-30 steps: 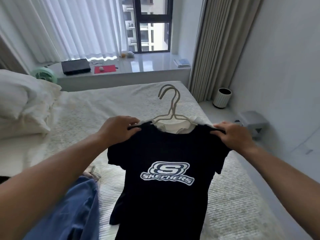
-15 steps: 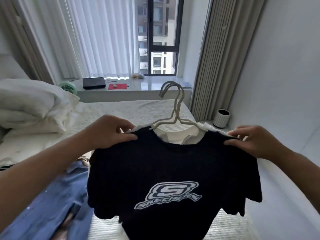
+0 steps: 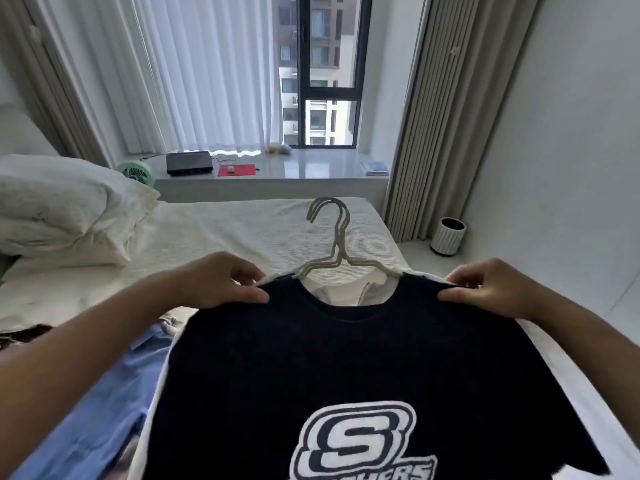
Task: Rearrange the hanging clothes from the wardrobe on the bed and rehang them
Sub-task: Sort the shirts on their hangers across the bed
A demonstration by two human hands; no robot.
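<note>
Head view: the black T-shirt (image 3: 346,358) hangs nearest, each shoulder pinched by the left hand (image 3: 214,282) and right hand (image 3: 491,289), probably to keep it square on the hangers (image 3: 334,251); the bed (image 3: 242,230) lies beyond.

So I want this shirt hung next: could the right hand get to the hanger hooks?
Probably yes: the hooks stand clear above the collar, but the right hand grips the black shirt and must let go first.
</note>
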